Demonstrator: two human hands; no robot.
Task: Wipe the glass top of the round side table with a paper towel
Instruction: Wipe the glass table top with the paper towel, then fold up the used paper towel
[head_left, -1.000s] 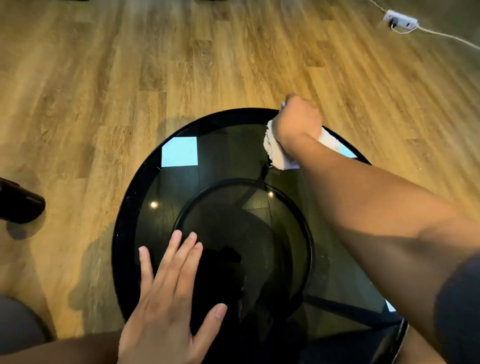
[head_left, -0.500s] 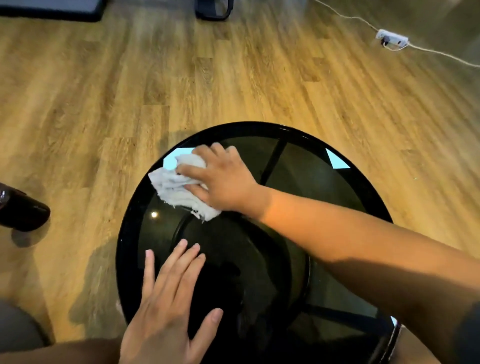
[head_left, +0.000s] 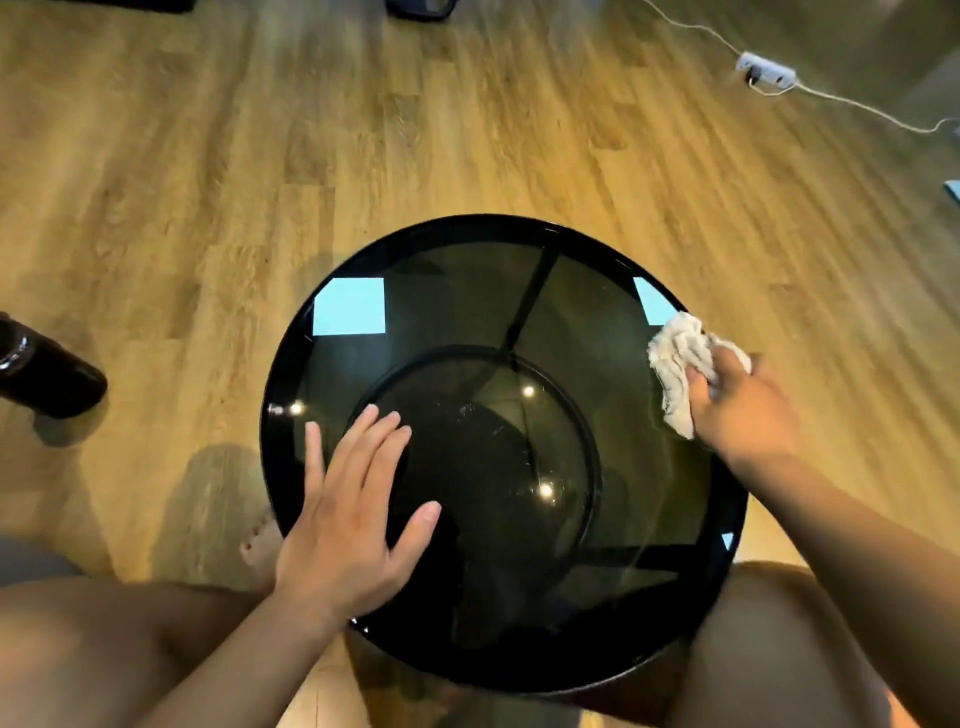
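Observation:
The round side table (head_left: 467, 270) has a dark glass top in a black rim and fills the middle of the view. My right hand (head_left: 737, 410) grips a crumpled white paper towel (head_left: 675, 358) and presses it on the glass at the table's right edge. My left hand (head_left: 348, 514) rests flat on the glass at the near left, fingers straight and spread. A lower black ring and frame bars show through the glass.
Wooden floor surrounds the table. A dark bottle-like object (head_left: 47, 374) lies on the floor at the left. A white power strip (head_left: 766, 70) with a cable lies at the far right. My bare legs flank the table's near edge.
My right hand has swept the paper towel from the far edge to the left side, and now across to the right edge. My left hand stays flat in place.

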